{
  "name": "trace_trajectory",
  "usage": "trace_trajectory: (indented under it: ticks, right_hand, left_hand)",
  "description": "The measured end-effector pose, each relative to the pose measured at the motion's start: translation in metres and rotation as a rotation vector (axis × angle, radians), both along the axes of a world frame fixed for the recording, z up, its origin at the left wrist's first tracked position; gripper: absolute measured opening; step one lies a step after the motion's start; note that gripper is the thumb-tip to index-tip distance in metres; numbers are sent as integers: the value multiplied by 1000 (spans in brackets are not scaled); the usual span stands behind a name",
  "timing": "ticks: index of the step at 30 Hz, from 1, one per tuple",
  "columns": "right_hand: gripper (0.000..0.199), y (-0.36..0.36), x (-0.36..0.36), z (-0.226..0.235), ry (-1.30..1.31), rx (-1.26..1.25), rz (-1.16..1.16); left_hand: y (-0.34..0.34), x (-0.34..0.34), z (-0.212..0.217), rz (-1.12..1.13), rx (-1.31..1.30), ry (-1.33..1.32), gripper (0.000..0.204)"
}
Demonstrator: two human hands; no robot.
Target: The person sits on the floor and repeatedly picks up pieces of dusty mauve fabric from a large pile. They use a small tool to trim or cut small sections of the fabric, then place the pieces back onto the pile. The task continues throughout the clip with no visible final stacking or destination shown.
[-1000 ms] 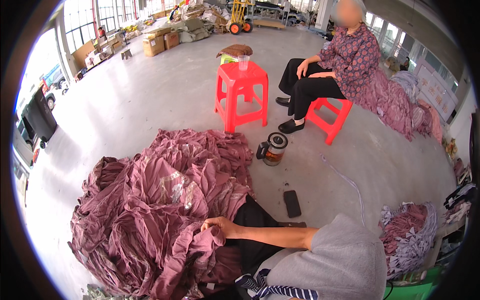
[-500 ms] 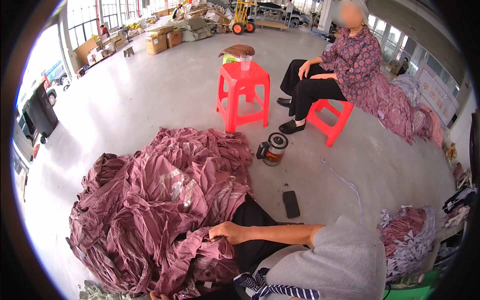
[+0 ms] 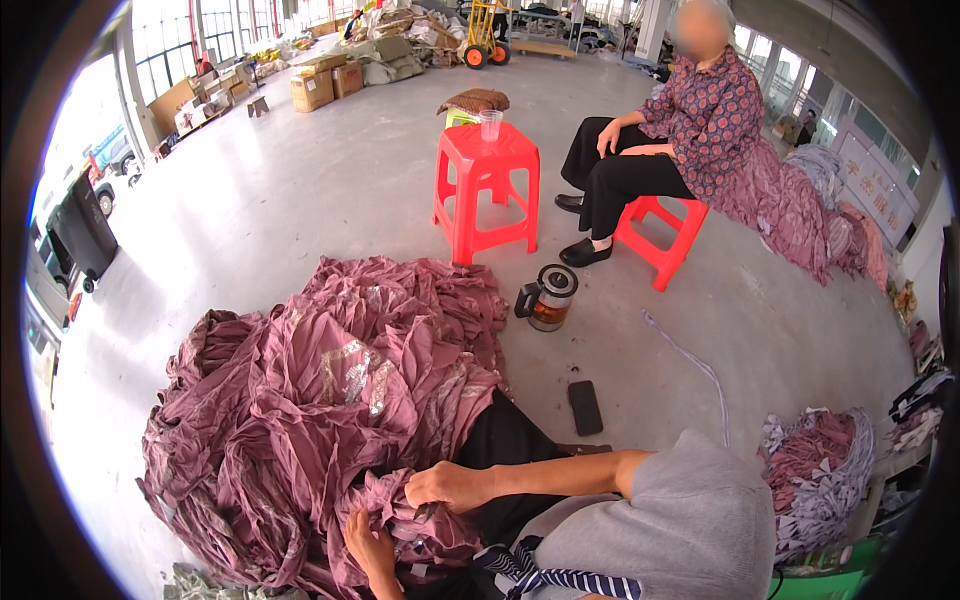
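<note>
A big crumpled heap of mauve fabric, with shiny silvery patches on it, lies in front of me and reaches onto my lap. My right hand is closed on a bunched fold of it; a small dark thing shows under the fingers, too unclear to name. Just left of it and nearer to me, my left hand grips the same bunch with curled fingers. A striped dark-blue and white tie hangs at my grey top, close to the fabric's near edge.
Beyond the heap are a glass teapot, a black phone and a red stool with a plastic cup. A person sits on another red stool. Fabric strips are piled at my right.
My left hand has come up from the lower edge onto the bunched fabric beside my right hand. The right hand has shifted slightly left and down, still gripping.
</note>
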State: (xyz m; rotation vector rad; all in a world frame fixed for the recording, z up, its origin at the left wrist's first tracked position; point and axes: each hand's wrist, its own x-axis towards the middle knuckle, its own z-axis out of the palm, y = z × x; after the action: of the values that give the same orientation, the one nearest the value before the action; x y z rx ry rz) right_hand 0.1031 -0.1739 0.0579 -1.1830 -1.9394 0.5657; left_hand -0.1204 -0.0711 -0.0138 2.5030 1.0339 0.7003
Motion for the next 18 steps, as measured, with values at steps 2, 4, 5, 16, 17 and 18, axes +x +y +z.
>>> trace_trajectory:
  ticks: [2, 4, 5, 16, 17, 18]
  right_hand:
    - [28, -3, -1, -8, 28, 9, -5]
    - [27, -2, -3, -11, 72, 28, -9]
    - [27, -2, -2, -10, 49, 20, -8]
    - [20, 1, 3, -13, 129, 95, -88]
    - [12, 6, 13, -15, 58, 97, -144]
    - [9, 11, 22, -25, 10, 102, -220]
  left_hand:
    - [-2, 2, 1, 63, -77, -37, 25]
    - [0, -1, 6, 128, -179, -35, 21]
    - [1, -2, 8, 160, -231, -35, 19]
    - [15, -9, -22, 63, -707, -463, 17]
    - [22, -5, -21, 138, -591, -437, 15]
    - [25, 0, -17, 63, -311, -513, 18]
